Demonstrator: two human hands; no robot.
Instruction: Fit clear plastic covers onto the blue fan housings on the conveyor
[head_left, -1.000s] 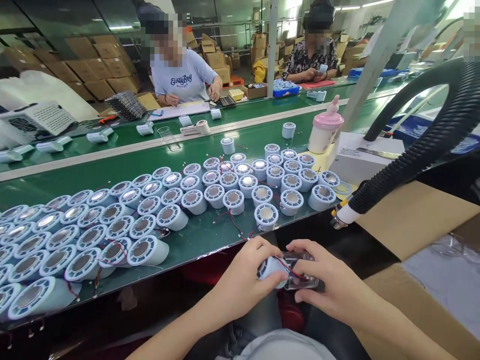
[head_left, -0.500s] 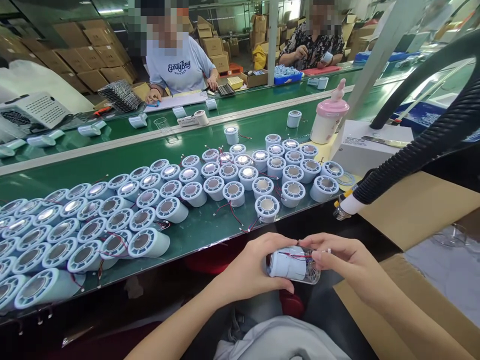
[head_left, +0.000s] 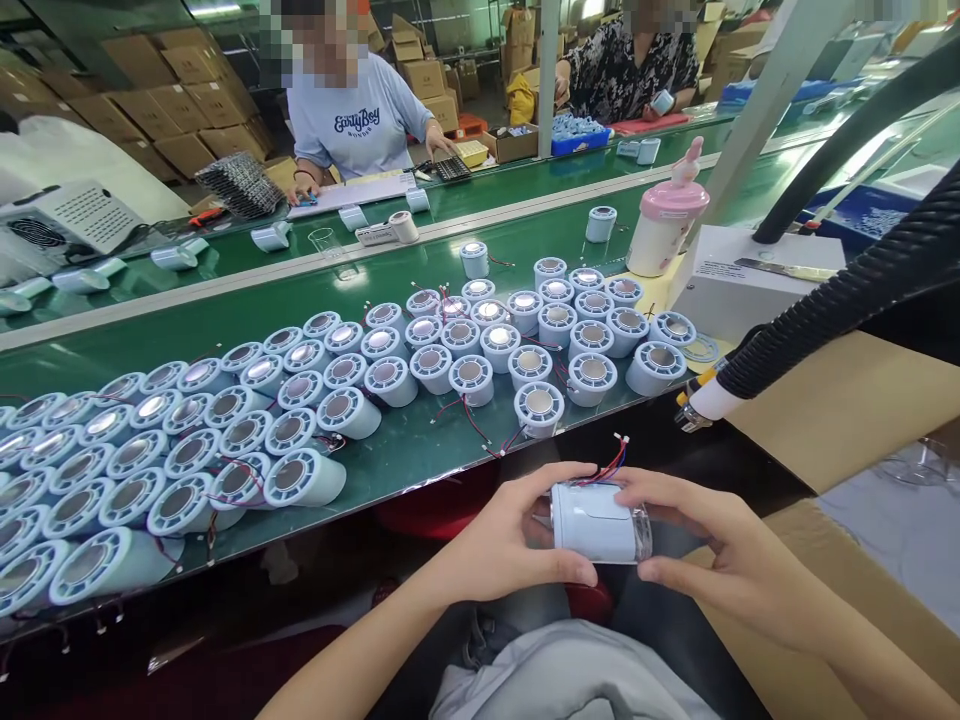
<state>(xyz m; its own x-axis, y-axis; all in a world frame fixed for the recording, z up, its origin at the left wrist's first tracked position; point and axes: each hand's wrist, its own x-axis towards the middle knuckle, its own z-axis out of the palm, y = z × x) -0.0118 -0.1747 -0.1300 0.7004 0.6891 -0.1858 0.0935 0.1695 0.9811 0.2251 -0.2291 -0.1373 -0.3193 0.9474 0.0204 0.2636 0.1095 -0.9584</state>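
Two hands hold one pale blue unit at 6 o'clock in the view, off the table and just in front of its near edge, above the person's lap. The left hand is closed on the unit's 9 o'clock end, with its fingers over the top and the thumb beneath. The right hand is closed on the 3 o'clock end, where a clear cap sits; its fingers arch over the cap and the thumb presses from below.

Compared with half a second ago, the unit has been turned. Its dark open end, then seen at 9 o'clock, no longer shows, and a plain smooth side faces the camera. The red and blue wires then lay across the body with their white plug pinched in the right fingers. They now stand free at the unit's 12 o'clock, and neither hand touches them. One second ago the unit's grille end pointed towards the left hand.

Many like units stand in rows on the table from 9 o'clock to 1 o'clock, laid out as before. A black ribbed hose hangs in from 3 o'clock above a cardboard carton. A pink-lidded bottle stands beside a white box at 1 o'clock. At 12 o'clock, across the table, a person in a pale blue shirt has moved one hand out to a dark keypad.
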